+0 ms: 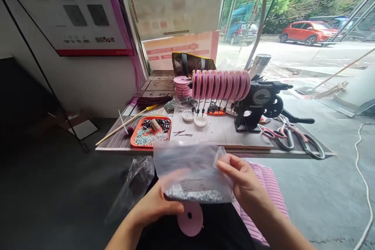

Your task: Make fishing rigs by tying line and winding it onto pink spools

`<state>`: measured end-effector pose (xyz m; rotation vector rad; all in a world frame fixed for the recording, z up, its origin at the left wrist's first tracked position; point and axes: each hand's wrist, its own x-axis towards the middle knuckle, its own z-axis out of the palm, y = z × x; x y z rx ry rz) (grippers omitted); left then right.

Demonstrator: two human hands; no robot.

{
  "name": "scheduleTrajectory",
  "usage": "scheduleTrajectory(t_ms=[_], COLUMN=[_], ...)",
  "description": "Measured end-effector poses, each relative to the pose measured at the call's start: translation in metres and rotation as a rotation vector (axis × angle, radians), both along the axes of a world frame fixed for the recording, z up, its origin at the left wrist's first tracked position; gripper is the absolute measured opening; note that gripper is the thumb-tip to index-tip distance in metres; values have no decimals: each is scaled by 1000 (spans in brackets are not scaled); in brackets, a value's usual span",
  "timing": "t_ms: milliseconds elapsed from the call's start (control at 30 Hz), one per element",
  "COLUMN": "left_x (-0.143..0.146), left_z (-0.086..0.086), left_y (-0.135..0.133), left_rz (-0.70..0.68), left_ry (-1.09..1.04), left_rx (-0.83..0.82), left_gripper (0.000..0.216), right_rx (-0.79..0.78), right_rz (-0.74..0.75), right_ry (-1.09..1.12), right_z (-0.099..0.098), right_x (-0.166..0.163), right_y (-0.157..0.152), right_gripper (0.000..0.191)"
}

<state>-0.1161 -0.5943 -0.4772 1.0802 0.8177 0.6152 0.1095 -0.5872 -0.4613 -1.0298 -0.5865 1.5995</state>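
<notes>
A clear plastic bag (193, 168) with small silvery beads (202, 196) in its bottom hangs between my hands, above my lap. My left hand (156, 205) grips its lower left corner, the fingers partly behind the plastic and the thumb below. My right hand (240, 175) pinches the right edge near the top. Just under the bag, a pink round spool (190, 219) with a dark centre hole lies against my dark clothing, close to my left thumb; whether the thumb touches it I cannot tell. A paper label shows faintly through the bag.
The worktable (225, 136) holds an orange bead tray (131, 140), a hand-cranked machine (258, 103) carrying several pink spools (221, 85), scissors (307, 140), a small bead dish (188, 115) and a wooden stick (123, 127). Crumpled clear plastic (137, 175) is at left, a pink ribbed cushion (269, 187) at right.
</notes>
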Motion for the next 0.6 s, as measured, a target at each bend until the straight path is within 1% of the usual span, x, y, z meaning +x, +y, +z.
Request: scheduleTrajectory(t_ms=[67,133,233,333,467,533,600], left_x=[13,20,24,30,50,62,72], left_z=[10,25,49,73,101,111,117], left_y=[4,12,34,60,82,87,90], left_rz=[-2,-41,-35,13,55,45,41], left_ry=[43,92,204,290,386,420,442], left_rx=[-57,-124,-214,-257,-278,-274,-269], left_gripper=[63,63,67,64,59,53,45], right_rx=[-116,-188,-192,-163,-116,-126,-162], right_rz=[-37,-66,-112,-127,-77,-52,-45], right_ry=[70,126,178,198,202,175,161], right_z=[-1,-3,-7,-9,-9,-12,-15], right_x=[2,3,6,10,22,29,33], right_y=[15,28,45,56,58,52,44], right_gripper=[36,37,39,36,27,25,29])
